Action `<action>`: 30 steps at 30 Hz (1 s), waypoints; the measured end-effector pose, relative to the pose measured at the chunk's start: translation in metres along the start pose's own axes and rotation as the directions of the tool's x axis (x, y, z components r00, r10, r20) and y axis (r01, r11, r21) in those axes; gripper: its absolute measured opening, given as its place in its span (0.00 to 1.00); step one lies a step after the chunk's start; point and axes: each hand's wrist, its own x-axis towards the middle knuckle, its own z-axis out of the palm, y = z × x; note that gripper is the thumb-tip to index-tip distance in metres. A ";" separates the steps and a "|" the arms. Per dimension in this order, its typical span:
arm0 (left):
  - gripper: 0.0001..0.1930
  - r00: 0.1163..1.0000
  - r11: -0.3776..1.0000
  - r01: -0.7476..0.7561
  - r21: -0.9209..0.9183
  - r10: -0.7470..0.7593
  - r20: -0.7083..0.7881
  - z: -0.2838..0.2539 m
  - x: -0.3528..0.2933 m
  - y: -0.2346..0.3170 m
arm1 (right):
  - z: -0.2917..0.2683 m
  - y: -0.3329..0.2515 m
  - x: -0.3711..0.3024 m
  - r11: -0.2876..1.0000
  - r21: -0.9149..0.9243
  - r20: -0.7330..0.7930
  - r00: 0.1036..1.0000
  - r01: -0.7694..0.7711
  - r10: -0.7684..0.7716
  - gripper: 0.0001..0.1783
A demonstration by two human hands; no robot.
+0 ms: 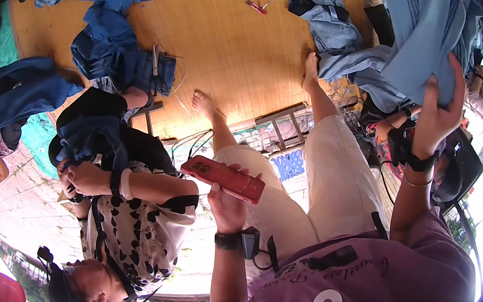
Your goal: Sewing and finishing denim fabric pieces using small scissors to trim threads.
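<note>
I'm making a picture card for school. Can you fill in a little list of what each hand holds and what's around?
left hand: holds a red phone
right hand: grips light blue cloth
bare feet: resting on the wooden floor
nearby: a person in a spotted shirt handling dark blue cloth

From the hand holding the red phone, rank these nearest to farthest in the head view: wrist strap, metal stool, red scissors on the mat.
1. Wrist strap, right below the left hand.
2. Metal stool, above it, between the legs.
3. Red scissors, far up on the mat.
</note>
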 end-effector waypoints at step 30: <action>0.30 0.999 0.998 -0.029 0.058 0.028 0.016 0.023 -0.020 -0.010 | 0.061 -0.001 -0.146 0.798 0.191 0.830 0.528 -0.572 0.180 0.18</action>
